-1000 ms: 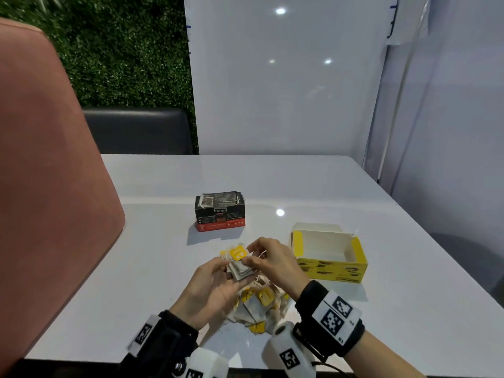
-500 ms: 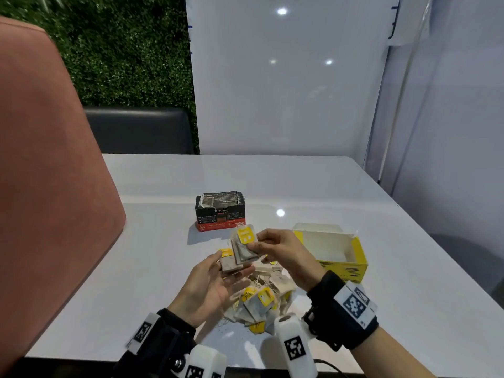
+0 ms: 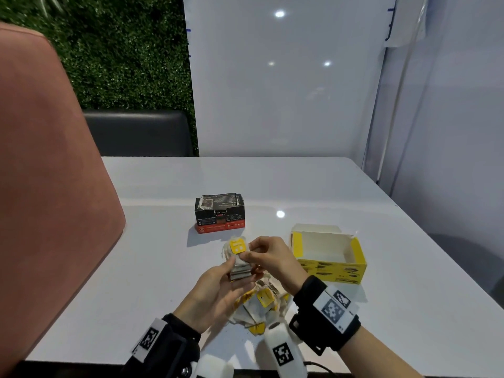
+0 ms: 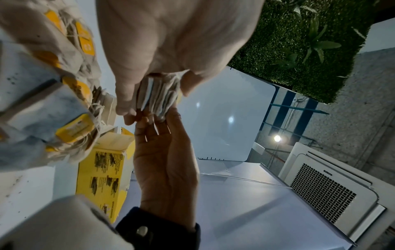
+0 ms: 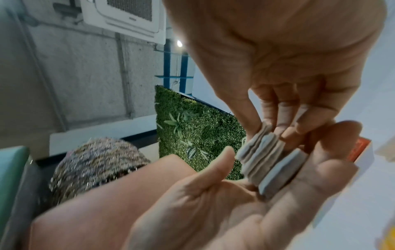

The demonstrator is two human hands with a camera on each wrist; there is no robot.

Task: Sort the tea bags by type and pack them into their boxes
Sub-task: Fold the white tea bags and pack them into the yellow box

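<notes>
Hands meet again over the loose pile: half a second back the right hand (image 3: 268, 257) was lifted toward the yellow box (image 3: 331, 266) with a few yellow-tagged tea bags, apart from the bags lying in the left palm, and now it is back down, pressing them onto that palm as one stack of tea bags (image 3: 240, 264). Left hand (image 3: 215, 293) cups the stack from below, thumb and fingers curled round its edges; right thumb and fingertips pinch the top, one yellow tag (image 3: 237, 246) standing above. Judging by this, the bags are being squared into a block before packing, not dropped in singly. Yellow box stands open just to the right, apparently empty; the black box (image 3: 219, 212) sits further back, bags already inside. A heap of unsorted tea bags (image 3: 259, 306) lies on the white table (image 3: 409, 309) beneath the wrists, so much sorting remains
</notes>
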